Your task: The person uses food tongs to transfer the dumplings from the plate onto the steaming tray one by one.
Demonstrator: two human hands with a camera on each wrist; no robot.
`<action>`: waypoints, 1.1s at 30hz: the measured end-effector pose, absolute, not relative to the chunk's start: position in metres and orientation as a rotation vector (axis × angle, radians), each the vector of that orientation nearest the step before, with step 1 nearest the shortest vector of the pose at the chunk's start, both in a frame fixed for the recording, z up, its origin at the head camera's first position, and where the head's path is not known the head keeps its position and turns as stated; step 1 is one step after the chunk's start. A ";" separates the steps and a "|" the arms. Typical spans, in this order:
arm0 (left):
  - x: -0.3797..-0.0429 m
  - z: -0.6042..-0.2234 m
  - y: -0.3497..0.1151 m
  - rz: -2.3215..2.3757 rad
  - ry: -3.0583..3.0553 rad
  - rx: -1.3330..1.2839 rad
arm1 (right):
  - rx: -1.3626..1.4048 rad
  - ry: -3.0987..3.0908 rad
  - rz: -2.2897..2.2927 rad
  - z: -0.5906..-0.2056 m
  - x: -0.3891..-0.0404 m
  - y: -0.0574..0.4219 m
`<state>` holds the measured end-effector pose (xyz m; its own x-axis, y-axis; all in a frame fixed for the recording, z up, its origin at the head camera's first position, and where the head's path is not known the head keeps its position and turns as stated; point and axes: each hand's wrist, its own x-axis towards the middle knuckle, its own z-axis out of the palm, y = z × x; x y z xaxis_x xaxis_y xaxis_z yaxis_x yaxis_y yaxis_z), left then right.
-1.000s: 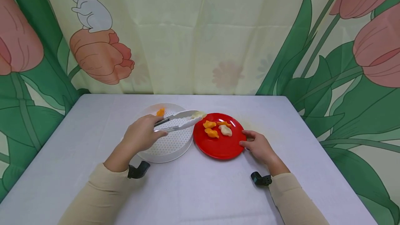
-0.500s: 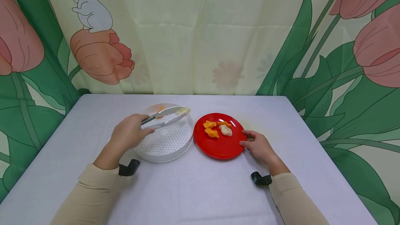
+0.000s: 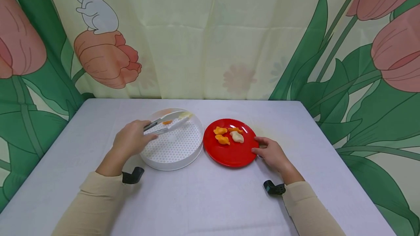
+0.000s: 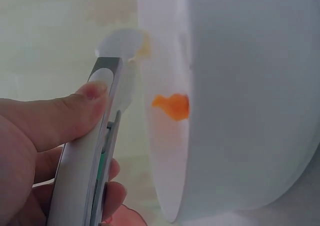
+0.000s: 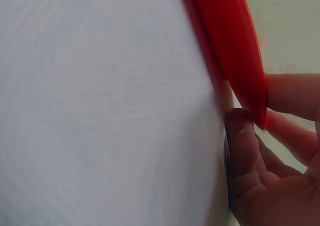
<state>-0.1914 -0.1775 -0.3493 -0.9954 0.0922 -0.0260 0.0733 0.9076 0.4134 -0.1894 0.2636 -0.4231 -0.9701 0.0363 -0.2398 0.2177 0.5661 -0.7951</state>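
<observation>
My left hand (image 3: 131,138) grips a pair of tongs (image 3: 160,120) over the white round steamer tray (image 3: 174,166) with a perforated floor. Between the tong tips is a pale yellowish dumpling (image 3: 186,114), blurred in the left wrist view. Behind the tongs, inside the tray, lies an orange dumpling (image 3: 167,122), also in the left wrist view. To the right stands a red plate (image 3: 229,157) bearing several orange dumplings (image 3: 222,139) and one white dumpling (image 3: 237,137). My right hand (image 3: 271,153) pinches the plate's right rim, thumb and fingers on either side of it in the right wrist view.
Tray and plate stand side by side on a table with a white cloth (image 3: 210,199). A curtain (image 3: 210,46) printed with tulips and a white animal hangs behind the table's back edge.
My left hand has moved left with the tongs, carrying the pale dumpling from the plate's left edge to over the tray. The right hand and the plate have stayed in place.
</observation>
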 end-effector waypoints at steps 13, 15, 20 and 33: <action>-0.195 -0.357 -0.178 0.592 3.009 0.000 | 0.210 2.594 -1.361 -0.422 -0.188 0.263; -0.195 -0.358 -0.178 0.585 3.007 -0.013 | 0.206 2.594 -1.361 -0.423 -0.188 0.263; -0.197 -0.360 -0.178 0.583 3.003 -0.029 | 0.215 2.593 -1.368 -0.424 -0.189 0.264; -0.196 -0.364 -0.174 0.565 3.008 -0.078 | 0.224 2.594 -1.368 -0.422 -0.189 0.263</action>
<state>-0.1965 -0.1742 -0.3637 -0.9955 -0.0354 -0.0877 -0.0648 0.9308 0.3597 -0.1892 0.2633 -0.4225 -0.9685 0.0402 -0.2457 0.2254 0.5602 -0.7971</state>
